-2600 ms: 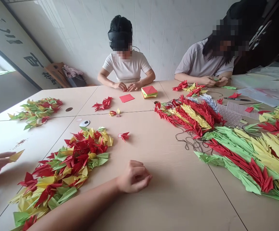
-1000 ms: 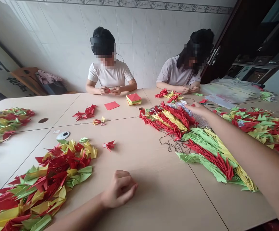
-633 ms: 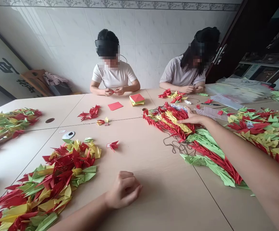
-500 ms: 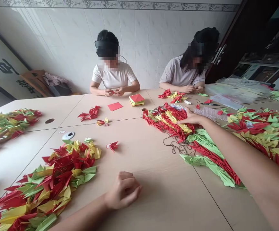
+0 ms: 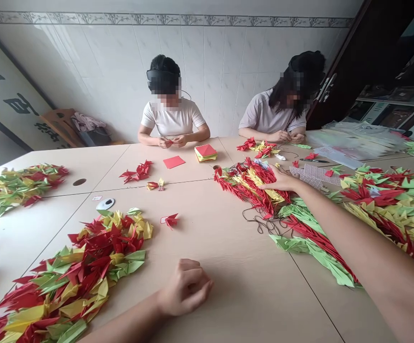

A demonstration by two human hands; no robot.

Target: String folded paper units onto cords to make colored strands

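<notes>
A bundle of strung folded-paper pieces [image 5: 246, 190], packed in red and yellow rows, is laid flat and partly covered by the open-fingered right hand [image 5: 277, 181] (whether it is pressed cannot be told). Dark threads [image 5: 260, 223] are tangled along its near edge. Toward the viewer, a red strand [image 5: 319, 245] is laid slantwise, bordered by a pointed green strand [image 5: 311, 253], both partly hidden by the forearm.

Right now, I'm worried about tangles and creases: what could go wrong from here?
The loose dark cords lie in loops against the red and yellow paper strands, so they might snag or knot if those are dragged. The right hand is at those strands, with thumb and fingers spread; a firm squeeze could crease the folded paper.
</notes>
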